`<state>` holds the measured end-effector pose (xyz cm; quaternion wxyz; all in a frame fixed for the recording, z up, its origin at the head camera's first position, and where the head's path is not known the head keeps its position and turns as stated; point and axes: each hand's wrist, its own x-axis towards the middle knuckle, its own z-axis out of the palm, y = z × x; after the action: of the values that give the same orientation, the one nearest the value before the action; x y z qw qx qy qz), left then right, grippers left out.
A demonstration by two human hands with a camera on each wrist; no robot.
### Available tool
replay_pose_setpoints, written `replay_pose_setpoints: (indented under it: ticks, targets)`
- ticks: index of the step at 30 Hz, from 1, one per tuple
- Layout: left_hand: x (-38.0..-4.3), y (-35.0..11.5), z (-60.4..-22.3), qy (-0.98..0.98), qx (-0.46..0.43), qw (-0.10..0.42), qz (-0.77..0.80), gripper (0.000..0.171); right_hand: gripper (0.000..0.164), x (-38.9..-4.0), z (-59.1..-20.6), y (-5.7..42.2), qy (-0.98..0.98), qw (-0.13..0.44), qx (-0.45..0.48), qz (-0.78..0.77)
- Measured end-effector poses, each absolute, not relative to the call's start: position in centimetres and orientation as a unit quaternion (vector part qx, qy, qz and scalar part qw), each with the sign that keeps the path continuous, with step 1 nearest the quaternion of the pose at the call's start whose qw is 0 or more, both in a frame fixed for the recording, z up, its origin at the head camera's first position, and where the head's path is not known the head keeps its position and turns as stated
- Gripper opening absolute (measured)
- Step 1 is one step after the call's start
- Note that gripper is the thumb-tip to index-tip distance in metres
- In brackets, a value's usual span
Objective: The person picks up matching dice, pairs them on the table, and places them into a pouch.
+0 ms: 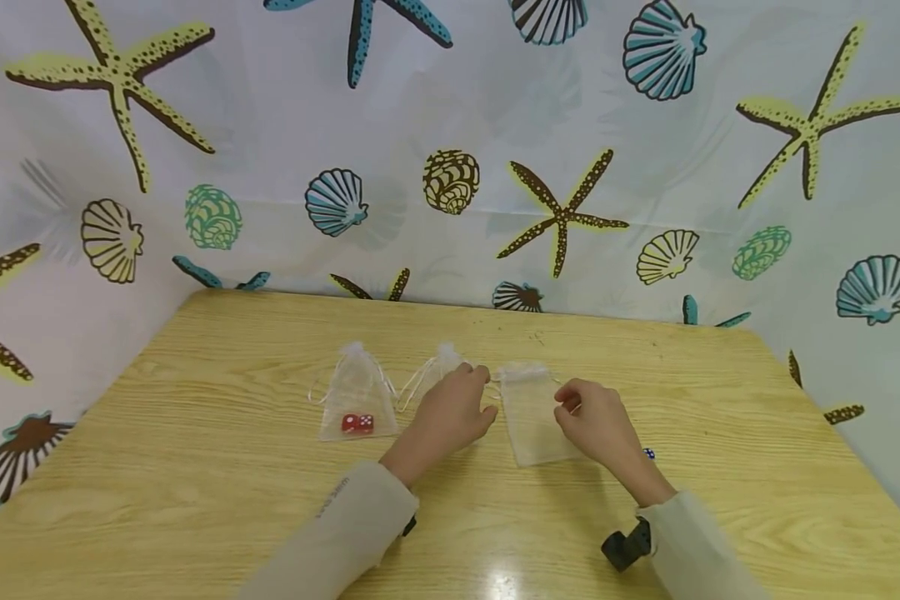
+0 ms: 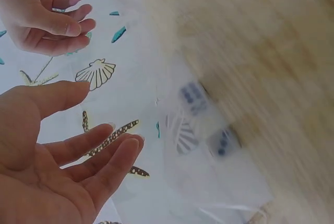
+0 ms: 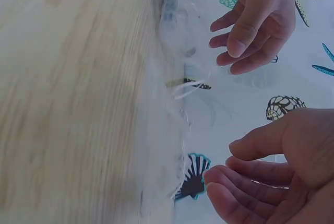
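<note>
My left hand (image 1: 453,408) hovers over the middle sheer drawstring bag (image 1: 444,358), hiding most of it, with nothing in its fingers. Through that bag's mesh, pale dice (image 2: 194,98) with dark pips show in the left wrist view. To the right lies a flat sheer bag (image 1: 534,421) with its drawstring end pointing away. My right hand (image 1: 602,423) is above this bag's right side, fingers loosely bent and holding nothing. Beside the right wrist, a small blue die (image 1: 648,453) is partly visible on the table.
At the left, another sheer drawstring bag (image 1: 354,387) lies with red dice (image 1: 357,423) inside. The bags rest on a wood-grain table (image 1: 195,500). A white cloth (image 1: 420,108) printed with shells and starfish stands behind and at the sides.
</note>
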<state>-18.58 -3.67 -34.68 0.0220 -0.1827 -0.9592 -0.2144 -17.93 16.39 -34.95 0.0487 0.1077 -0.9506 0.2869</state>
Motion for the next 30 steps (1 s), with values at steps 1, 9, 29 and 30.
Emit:
replay_pose_setpoints:
  ticks: [1,9,29,30]
  targets:
    - [-18.6,-3.4,-34.7,-0.959,-0.187,0.020,-0.213,0.039,0.018,-17.9,-34.9,16.8,-0.951,0.050,0.107,0.285]
    - [-19.2,-1.4,-35.6,-0.958,-0.223,-0.018,-0.180,0.044,0.018,-17.1,-34.9,19.4,-0.954,0.067,0.100,0.275]
    - [-19.5,0.9,-36.5,-0.959,-0.260,-0.079,-0.081,0.039,0.022,-16.0,-36.0,24.8,-0.966,0.047,0.062,0.245]
    - [-19.5,0.9,-36.6,-0.958,-0.263,-0.079,-0.076,0.037,0.023,-16.1,-36.1,25.0,-0.967,0.046,0.062,0.244]
